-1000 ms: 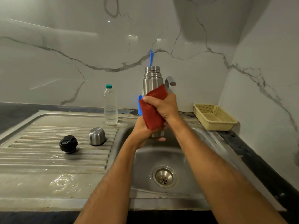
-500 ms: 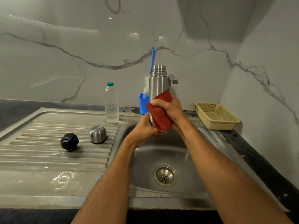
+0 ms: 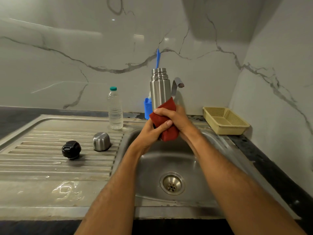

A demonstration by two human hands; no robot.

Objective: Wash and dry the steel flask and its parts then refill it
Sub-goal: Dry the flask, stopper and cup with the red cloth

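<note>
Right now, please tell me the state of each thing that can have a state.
steel flask: upright, uncapped, held over the sink
red cloth: wrapped round the flask's lower part
left hand: grips the flask's base
right hand: grips the cloth
black stopper: off, on drainboard
steel cup: upside down, on drainboard
water bottle: upright, capped

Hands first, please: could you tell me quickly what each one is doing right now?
Left hand: curled round the base of the upright steel flask, thumb on the red cloth.
Right hand: gripping the red cloth round the flask.
</note>
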